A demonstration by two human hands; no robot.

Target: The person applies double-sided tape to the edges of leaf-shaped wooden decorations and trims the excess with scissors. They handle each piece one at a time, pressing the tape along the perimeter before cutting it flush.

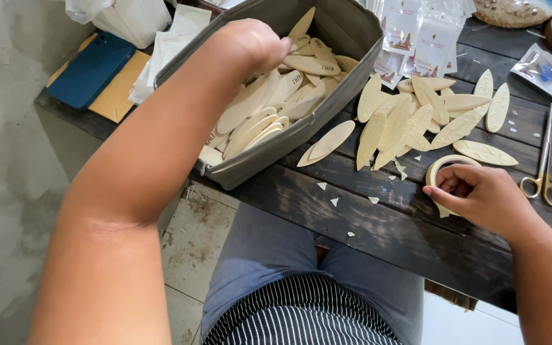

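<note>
Pale wooden blanks (269,102) fill the grey box (346,25); the left hand (250,41) reaches in, grip hidden. Right of the box, the right hand (480,195) pinches a tape roll (445,165) on the bench (378,223). Best lift one blank cleanly.

Box (346,29) left w/ wood blades (260,105) in it; loose blades (404,118) mid; scissors (544,163) right.

bare table (378,223) between grey box (269,150) and scissors (544,167)

Matt pale wooden blanks (394,121) on a rough dark wooden table (378,223).
</note>
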